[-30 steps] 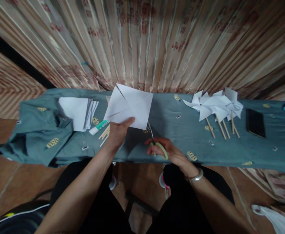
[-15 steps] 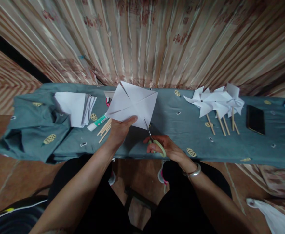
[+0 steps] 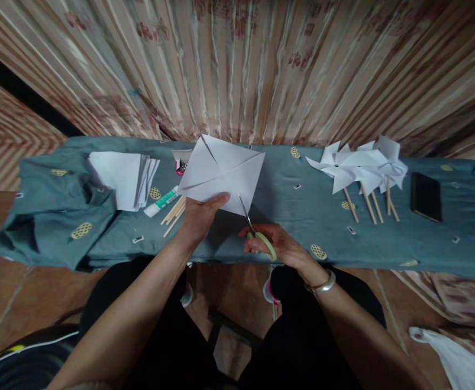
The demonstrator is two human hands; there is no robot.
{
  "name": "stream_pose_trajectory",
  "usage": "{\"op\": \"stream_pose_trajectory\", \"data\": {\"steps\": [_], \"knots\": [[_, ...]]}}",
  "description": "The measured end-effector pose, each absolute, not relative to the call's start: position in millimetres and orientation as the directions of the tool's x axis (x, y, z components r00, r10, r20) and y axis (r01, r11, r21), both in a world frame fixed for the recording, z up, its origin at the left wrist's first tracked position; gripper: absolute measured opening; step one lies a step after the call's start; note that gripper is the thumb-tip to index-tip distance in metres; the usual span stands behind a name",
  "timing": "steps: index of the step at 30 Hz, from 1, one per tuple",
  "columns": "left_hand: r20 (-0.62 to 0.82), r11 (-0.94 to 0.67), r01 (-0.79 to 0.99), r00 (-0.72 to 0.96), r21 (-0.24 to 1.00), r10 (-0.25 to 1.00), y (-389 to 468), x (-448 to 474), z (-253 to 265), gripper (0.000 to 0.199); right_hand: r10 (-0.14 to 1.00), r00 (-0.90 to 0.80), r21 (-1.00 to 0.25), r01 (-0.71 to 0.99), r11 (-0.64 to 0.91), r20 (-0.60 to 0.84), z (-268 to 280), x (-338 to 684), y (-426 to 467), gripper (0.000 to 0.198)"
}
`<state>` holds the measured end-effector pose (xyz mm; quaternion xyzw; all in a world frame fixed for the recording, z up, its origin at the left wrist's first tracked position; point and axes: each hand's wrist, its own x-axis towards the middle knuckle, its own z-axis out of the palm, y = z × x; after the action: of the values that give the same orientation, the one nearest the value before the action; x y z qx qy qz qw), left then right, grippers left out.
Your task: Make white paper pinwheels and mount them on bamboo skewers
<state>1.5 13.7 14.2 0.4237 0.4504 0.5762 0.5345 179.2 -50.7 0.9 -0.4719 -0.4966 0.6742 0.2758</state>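
1. While our left hand [image 3: 200, 216] grips the lower edge of the paper square [image 3: 225, 168], its thumb [image 3: 221, 199] lies flat on top; the other fingers are mostly hidden beneath, so we cannot tell their exact spread.

2. Our right hand [image 3: 272, 241] is curled around the handles of the scissors [image 3: 250, 221], its fingers closed about the pale green loops.

3. The relation that matters is blade to corner. The scissors' long axis runs from our right hand away from us and slightly left, across the sheet's near corner and roughly toward its centre. One blade shows over the paper; we cannot see the other well enough to place it. The right hand is nearer that corner, while the left thumb lies just left of the blade tip, apart from it.

4. The sheet is held above the cloth [image 3: 286, 216], turned so that a corner points toward us. A dark slit [image 3: 210, 150] runs inward from its far corner.

5. Beside our left hand we have wooden sticks [image 3: 174, 216], then a glue stick [image 3: 161, 201], a small red box [image 3: 180, 165] partly behind the sheet, and a paper stack [image 3: 119, 179].

6. Well to our right lie paper pinwheels [image 3: 357, 168] on sticks, with a black phone [image 3: 425, 196] beyond.
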Motion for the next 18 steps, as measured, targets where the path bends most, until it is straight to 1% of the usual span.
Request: {"op": "stream_pose_trajectory", "data": {"steps": [5,10,15,18], "knots": [[0.022,-0.037,-0.214,-0.075,0.976,0.997,14.6,0.7,12.9,0.046,0.838,-0.414,-0.933,0.108,-0.343,-0.356,1.1,179.9,-50.7,0.049],[0.016,-0.023,-0.216,-0.032,0.976,0.999,13.7,-0.3,12.6,0.044,0.838,-0.401,-0.928,0.108,-0.357,-0.369,1.7,179.4,-50.5,0.052],[0.010,-0.023,-0.222,-0.057,0.975,0.998,12.6,0.7,13.6,0.046,0.836,-0.407,-0.929,0.112,-0.353,-0.367,2.2,179.2,-50.5,0.051],[0.006,-0.017,-0.190,-0.059,0.982,0.998,12.5,0.4,14.4,0.045,0.836,-0.408,-0.928,0.110,-0.355,-0.368,1.3,179.5,-50.8,0.052]]}}
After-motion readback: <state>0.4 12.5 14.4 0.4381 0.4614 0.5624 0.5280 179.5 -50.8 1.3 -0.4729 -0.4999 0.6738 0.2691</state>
